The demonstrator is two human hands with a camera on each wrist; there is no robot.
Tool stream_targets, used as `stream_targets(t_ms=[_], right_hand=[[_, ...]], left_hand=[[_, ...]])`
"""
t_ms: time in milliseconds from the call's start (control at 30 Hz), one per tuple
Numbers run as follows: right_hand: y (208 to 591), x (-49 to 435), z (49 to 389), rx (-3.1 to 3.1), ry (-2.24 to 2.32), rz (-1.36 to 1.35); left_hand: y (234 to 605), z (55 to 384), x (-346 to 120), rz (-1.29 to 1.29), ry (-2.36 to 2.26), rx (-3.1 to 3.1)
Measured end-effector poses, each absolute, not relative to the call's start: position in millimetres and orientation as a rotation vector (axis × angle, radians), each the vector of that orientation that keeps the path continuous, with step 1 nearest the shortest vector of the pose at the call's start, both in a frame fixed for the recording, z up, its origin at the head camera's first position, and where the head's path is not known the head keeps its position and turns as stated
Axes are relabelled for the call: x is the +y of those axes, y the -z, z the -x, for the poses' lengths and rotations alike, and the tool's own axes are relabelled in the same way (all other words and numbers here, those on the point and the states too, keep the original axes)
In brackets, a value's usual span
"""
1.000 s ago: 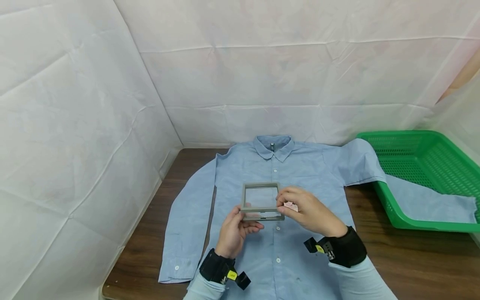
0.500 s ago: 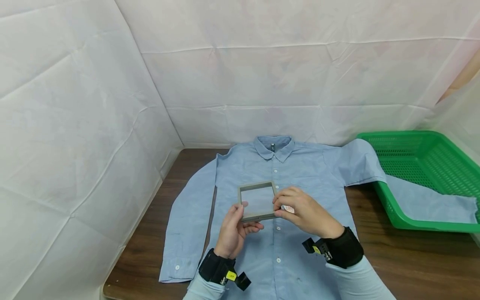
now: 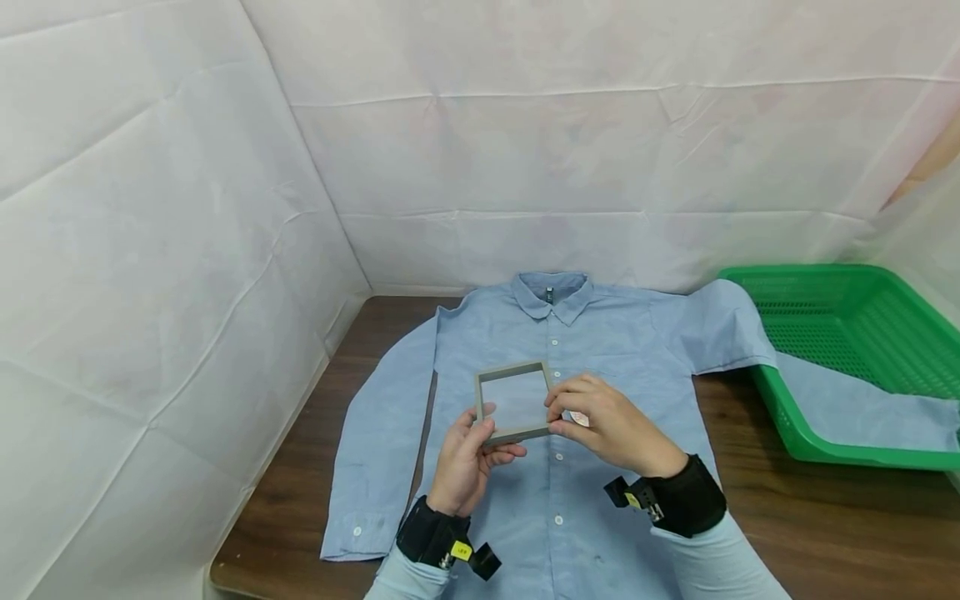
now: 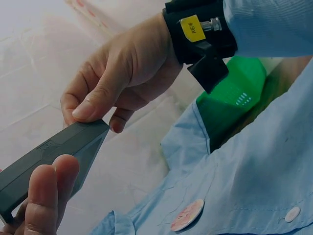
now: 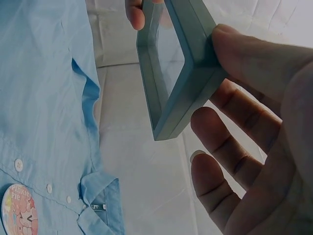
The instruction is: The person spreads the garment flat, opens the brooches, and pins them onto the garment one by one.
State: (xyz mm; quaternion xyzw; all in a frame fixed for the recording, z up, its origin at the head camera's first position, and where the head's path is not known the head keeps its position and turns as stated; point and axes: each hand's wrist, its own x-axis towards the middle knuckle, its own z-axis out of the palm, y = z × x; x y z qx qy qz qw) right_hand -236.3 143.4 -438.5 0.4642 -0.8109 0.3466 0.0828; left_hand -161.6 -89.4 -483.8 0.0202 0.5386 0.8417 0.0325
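Observation:
A grey square frame with a clear window [image 3: 519, 434] is held up over a light blue button-up shirt [image 3: 517, 500]. My left hand [image 3: 465, 471] grips its lower left corner, thumb in front and fingers underneath. At the lower right corner, my right hand [image 3: 603, 425] pinches it between thumb and fingers. The right wrist view shows the thumb on the frame's outer corner [image 5: 203, 66] and the other fingers loosely bent below. A round badge [image 5: 19, 209] with a pink cartoon print lies on the shirt front near the buttons; in the head view, the right hand mostly covers it.
The shirt lies spread on a brown wooden table [image 3: 810, 525], collar away from me. A green plastic basket [image 3: 817, 454] stands at the right with one shirt sleeve [image 3: 847, 404] draped into it. White sheeting [image 3: 525, 150] hangs behind and at the left.
The frame has tilted and shifted slightly left, and the second bar below its lower edge no longer shows. My right hand moved slightly left with it; both hands keep their hold.

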Motion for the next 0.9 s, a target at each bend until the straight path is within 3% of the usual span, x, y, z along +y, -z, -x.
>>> stream_targets(t_ms=[267,533,900], right_hand=[[440,143,236,-2.419,-1.147,-1.336],[447,143,241,-2.608,-1.422,-0.947],[452,142,244,-2.757,-1.582,-0.914]], left_hand=[[483,162,-91,-0.12,-2.59,1.658],[479,163,-89,-0.14,-2.6,1.702],[477,164,-87,-0.175,-2.532,1.737]])
